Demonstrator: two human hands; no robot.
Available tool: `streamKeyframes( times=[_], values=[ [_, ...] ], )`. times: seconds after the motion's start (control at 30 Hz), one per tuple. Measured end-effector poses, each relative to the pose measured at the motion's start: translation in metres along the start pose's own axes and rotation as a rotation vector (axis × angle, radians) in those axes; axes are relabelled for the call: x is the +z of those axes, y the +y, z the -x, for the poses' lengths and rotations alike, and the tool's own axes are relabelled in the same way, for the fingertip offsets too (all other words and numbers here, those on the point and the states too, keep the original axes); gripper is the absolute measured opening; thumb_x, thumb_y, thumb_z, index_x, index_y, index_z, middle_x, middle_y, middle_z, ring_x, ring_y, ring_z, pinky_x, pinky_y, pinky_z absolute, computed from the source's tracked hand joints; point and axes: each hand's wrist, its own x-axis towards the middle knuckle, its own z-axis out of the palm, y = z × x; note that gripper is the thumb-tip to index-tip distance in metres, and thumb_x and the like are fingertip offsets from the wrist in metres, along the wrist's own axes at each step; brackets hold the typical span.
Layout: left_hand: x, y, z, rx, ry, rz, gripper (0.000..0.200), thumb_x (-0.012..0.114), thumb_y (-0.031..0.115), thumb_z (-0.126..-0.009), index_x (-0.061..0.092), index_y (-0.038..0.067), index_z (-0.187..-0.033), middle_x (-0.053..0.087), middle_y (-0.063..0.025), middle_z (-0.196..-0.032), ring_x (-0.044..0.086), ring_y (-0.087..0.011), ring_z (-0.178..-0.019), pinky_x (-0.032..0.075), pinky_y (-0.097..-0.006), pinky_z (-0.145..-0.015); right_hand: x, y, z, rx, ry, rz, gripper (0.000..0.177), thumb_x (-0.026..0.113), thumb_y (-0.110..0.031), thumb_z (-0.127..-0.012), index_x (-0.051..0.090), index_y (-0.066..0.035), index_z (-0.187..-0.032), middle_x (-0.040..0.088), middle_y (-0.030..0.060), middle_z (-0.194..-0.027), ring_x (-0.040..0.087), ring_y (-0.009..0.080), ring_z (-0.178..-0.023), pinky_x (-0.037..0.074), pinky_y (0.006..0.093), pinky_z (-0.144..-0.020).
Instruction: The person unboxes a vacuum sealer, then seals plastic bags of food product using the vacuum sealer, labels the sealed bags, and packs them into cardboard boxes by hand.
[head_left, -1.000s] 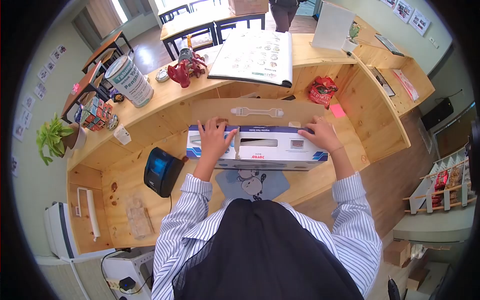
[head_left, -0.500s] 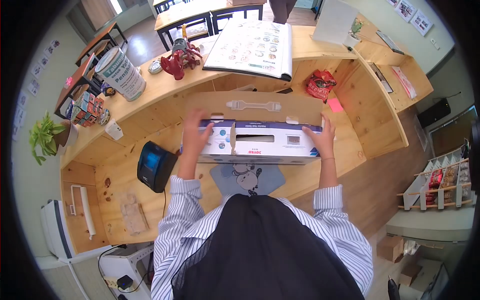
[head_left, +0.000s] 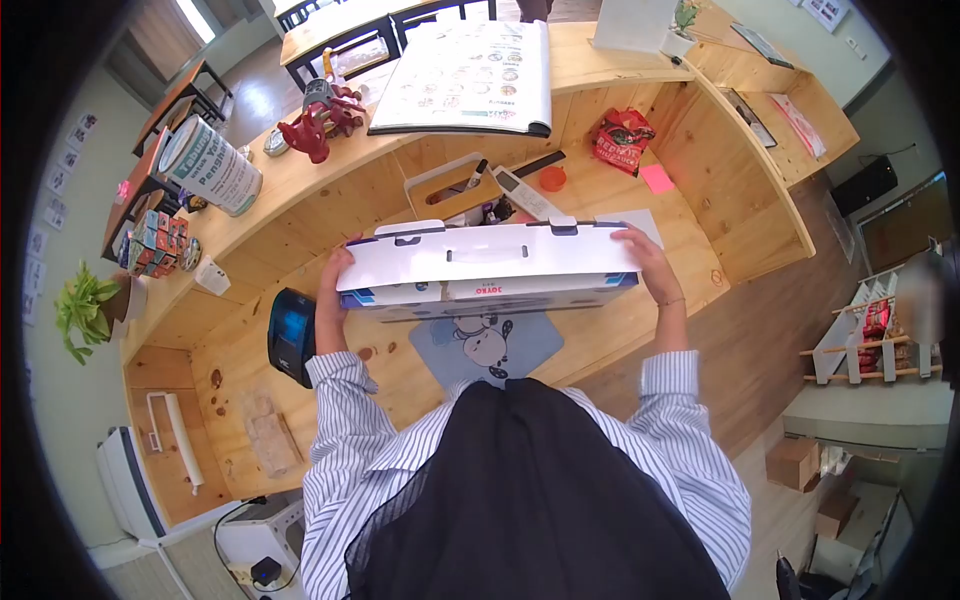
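A long white-and-purple cardboard box [head_left: 490, 290] printed JOYKO lies across the counter in front of me. Its white top flap [head_left: 400, 262], with a slot and tabs, is folded over toward me and covers most of the box's top. My left hand [head_left: 334, 285] is closed on the box's left end, thumb near the flap's corner. At the opposite end, my right hand [head_left: 648, 262] grips the flap's right corner, fingers on the top and the palm along the side. What is inside the box is hidden.
Behind the box are a tray [head_left: 440, 190], a white handheld device [head_left: 525, 192], an orange lid [head_left: 552, 178] and a red packet [head_left: 622, 140]. A black printer-like device [head_left: 292, 335] stands left. A blue mat [head_left: 485, 348] lies nearer me. An open menu [head_left: 465, 75] rests on the raised ledge.
The flap, raised at the back with its brown inside and plastic handle showing, is now folded forward over the box. Both hands have closed on the box's ends. The view has shifted slightly.
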Motion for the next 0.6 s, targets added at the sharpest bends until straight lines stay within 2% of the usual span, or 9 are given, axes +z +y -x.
streamKeyframes(
  times=[0.03, 0.07, 0.13, 0.2, 0.23, 0.3, 0.37, 0.43, 0.6],
  values=[
    [0.002, 0.002, -0.002, -0.061, 0.092, -0.168, 0.015, 0.051, 0.021, -0.077, 0.053, 0.006, -0.077, 0.039, -0.0144, -0.125, 0.034, -0.0225, -0.118, 0.027, -0.0279, -0.097, 0.005, -0.002, 0.005, -0.001, 0.008, -0.002, 0.037, 0.055, -0.029, -0.077, 0.054, -0.009, -0.108, 0.034, 0.0156, -0.128, 0.028, 0.0265, -0.120, 0.021, 0.0310, -0.098],
    [-0.007, -0.003, -0.002, 0.063, 0.035, -0.320, 0.020, 0.054, 0.022, -0.077, 0.055, 0.008, -0.091, 0.033, -0.0110, -0.130, 0.035, -0.0203, -0.116, 0.030, -0.0268, -0.092, 0.014, -0.005, 0.011, 0.075, 0.047, -0.156, 0.048, 0.057, -0.028, -0.076, 0.043, -0.011, -0.118, 0.032, 0.0145, -0.129, 0.028, 0.0256, -0.120, 0.021, 0.0311, -0.099],
    [0.004, -0.002, 0.010, -0.004, 0.050, -0.192, 0.027, 0.055, 0.024, -0.076, 0.054, 0.008, -0.097, 0.037, -0.0117, -0.127, 0.039, -0.0211, -0.112, 0.032, -0.0278, -0.091, 0.018, 0.008, 0.014, 0.180, 0.071, -0.303, 0.075, 0.058, -0.026, -0.073, 0.016, -0.013, -0.134, 0.030, 0.0119, -0.130, 0.029, 0.0219, -0.120, 0.022, 0.0310, -0.098],
    [-0.016, -0.022, 0.010, -0.183, 0.111, 0.033, 0.050, 0.057, 0.026, -0.075, 0.043, 0.006, -0.119, 0.042, -0.0127, -0.122, 0.044, -0.0229, -0.108, 0.035, -0.0313, -0.090, 0.025, 0.016, 0.014, 0.151, 0.066, -0.498, 0.074, 0.057, -0.024, -0.072, 0.018, -0.011, -0.133, 0.031, 0.0121, -0.129, 0.029, 0.0219, -0.120, 0.022, 0.0305, -0.098],
    [-0.023, -0.031, 0.011, -0.180, 0.104, 0.028, 0.050, 0.057, 0.026, -0.075, 0.043, 0.006, -0.119, 0.042, -0.0127, -0.122, 0.044, -0.0229, -0.108, 0.035, -0.0313, -0.090, 0.034, 0.010, 0.013, 0.120, 0.059, -0.695, 0.072, 0.056, -0.023, -0.071, 0.020, -0.009, -0.132, 0.032, 0.0122, -0.128, 0.030, 0.0218, -0.119, 0.023, 0.0299, -0.098],
    [-0.020, -0.042, 0.006, -0.157, 0.295, 0.156, 0.054, 0.055, 0.024, -0.075, 0.037, 0.004, -0.123, 0.043, -0.0126, -0.120, 0.043, -0.0239, -0.110, 0.034, -0.0324, -0.093, 0.041, 0.005, 0.020, 0.076, 0.133, -0.739, 0.069, 0.053, -0.020, -0.071, 0.022, -0.007, -0.131, 0.035, 0.0116, -0.126, 0.031, 0.0208, -0.118, 0.023, 0.0284, -0.098],
    [-0.010, -0.034, 0.017, -0.095, 0.213, 0.196, 0.057, 0.053, 0.023, -0.075, 0.034, 0.002, -0.124, 0.043, -0.0123, -0.121, 0.041, -0.0234, -0.112, 0.030, -0.0321, -0.095, 0.043, 0.014, 0.034, 0.023, 0.171, -0.776, 0.068, 0.053, -0.019, -0.070, 0.025, -0.005, -0.130, 0.039, 0.0108, -0.124, 0.033, 0.0199, -0.116, 0.024, 0.0276, -0.097],
    [0.040, 0.003, 0.030, 0.010, -0.079, 0.151, 0.059, 0.049, 0.021, -0.072, 0.032, 0.000, -0.125, 0.036, -0.0149, -0.126, 0.031, -0.0250, -0.120, 0.021, -0.0335, -0.101, 0.038, 0.006, 0.068, 0.019, 0.282, -0.769, 0.068, 0.053, -0.018, -0.069, 0.026, -0.004, -0.129, 0.039, 0.0108, -0.123, 0.034, 0.0190, -0.115, 0.025, 0.0272, -0.097],
    [0.159, 0.034, 0.034, 0.012, -0.312, 0.006, 0.085, 0.057, 0.031, -0.061, 0.020, -0.003, -0.129, 0.022, -0.0183, -0.134, 0.024, -0.0277, -0.124, 0.018, -0.0370, -0.102, -0.006, -0.014, 0.183, 0.001, 0.524, -0.910, 0.071, 0.053, -0.018, -0.067, 0.024, -0.003, -0.130, 0.037, 0.0118, -0.125, 0.034, 0.0214, -0.117, 0.023, 0.0287, -0.099]
  ],
)
